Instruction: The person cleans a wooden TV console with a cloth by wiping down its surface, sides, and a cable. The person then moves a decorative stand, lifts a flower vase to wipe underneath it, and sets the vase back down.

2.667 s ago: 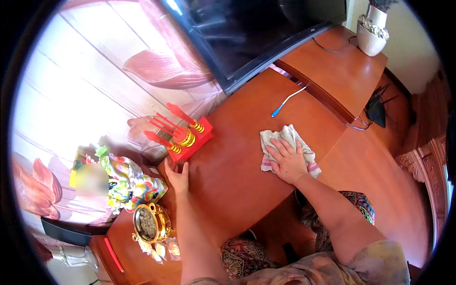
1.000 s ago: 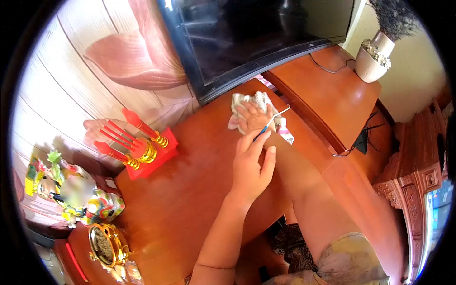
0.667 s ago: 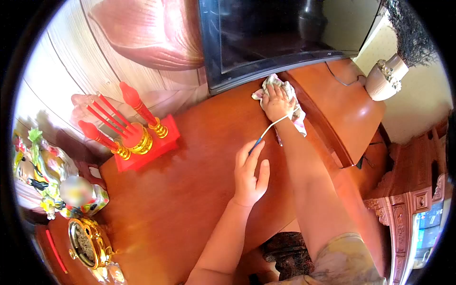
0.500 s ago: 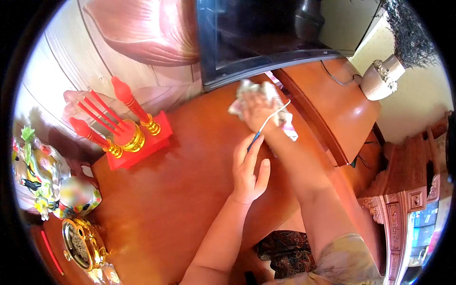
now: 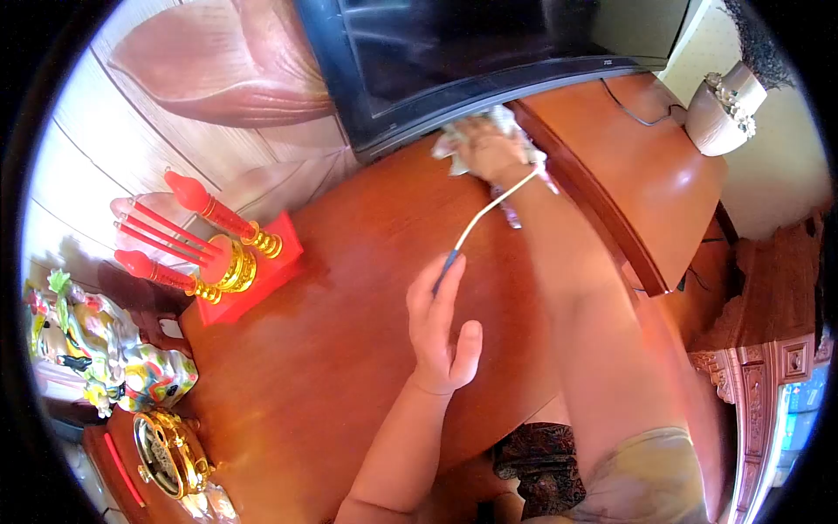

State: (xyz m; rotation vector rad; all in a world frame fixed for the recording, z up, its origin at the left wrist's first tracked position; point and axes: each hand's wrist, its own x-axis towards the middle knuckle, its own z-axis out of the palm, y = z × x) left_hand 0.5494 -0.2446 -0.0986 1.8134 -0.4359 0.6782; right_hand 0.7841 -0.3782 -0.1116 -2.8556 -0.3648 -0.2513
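Brown table [image 5: 349,393]: spans the centre. Black screen [image 5: 506,44]: 12 to 1 o'clock. Red candle stand [image 5: 253,290]: 9 o'clock. Cloth [image 5: 510,124]: 1 o'clock, just below the screen's edge, under the right hand [image 5: 491,150]; blurred fingers, so cannot tell whether it grips or only presses. Gold pot [image 5: 188,454]: 8 o'clock. Left hand [image 5: 434,342], near centre, pinches the cord's [image 5: 480,214] blue end between its fingers, thumb apart; the white end crosses by the right wrist.

Risk (judged): cord may snag on the wrist if either arm shifts; cloth may knock the screen if pushed towards 12.

Count: table 1, screen 1, stand 1, hands 2, cloth 1, pot 1, cord 1.
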